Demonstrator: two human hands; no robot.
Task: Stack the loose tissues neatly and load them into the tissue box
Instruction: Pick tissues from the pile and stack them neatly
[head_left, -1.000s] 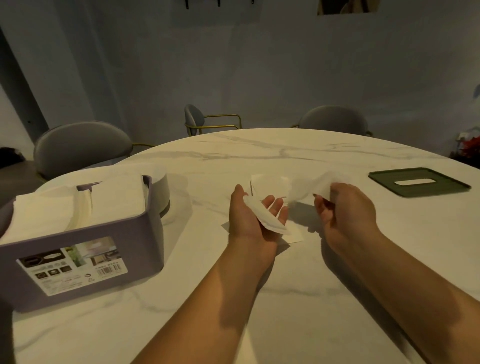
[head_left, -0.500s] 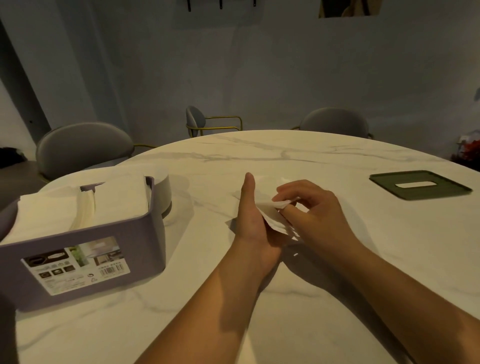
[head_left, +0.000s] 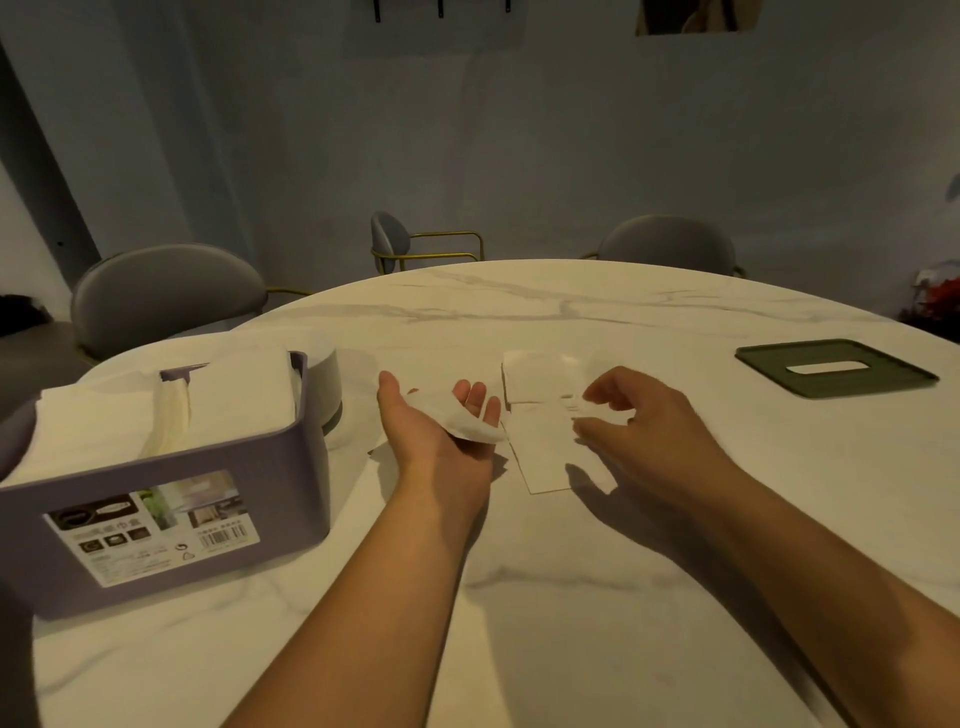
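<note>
left hand (head_left: 441, 434): palm up over the middle of the table (head_left: 571, 613), fingers nearly straight, thumb spread wide. carries a folded tissue (head_left: 470, 423) draped across palm and fingers; no finger curled round it.

right hand (head_left: 644, 415): knuckles up, just right of the left hand, apart from it. fingers curled down over the loose tissues (head_left: 540, 452), thumb tip and fingertips at the right edge of the top sheet, white paper showing between them. cannot tell whether the pinch is closed on the sheet.

loose tissues: flat on the table's middle, between the two hands, overlapping and slightly askew, one corner pointing toward the near edge. a further scrap of white paper peeks out under the left wrist; too hidden to say more.

tissue box (head_left: 171, 509): purple, open-topped, at the left edge of the table, printed label facing the near edge. filled to the rim with a white stack (head_left: 239, 400), a fold running down its middle.

white round container (head_left: 326, 379): directly behind the box, touching or nearly so.

green lid (head_left: 836, 370): flat near the right edge, slot up, well apart from both hands.

grey chairs (head_left: 166, 299) round the far edge.
</note>
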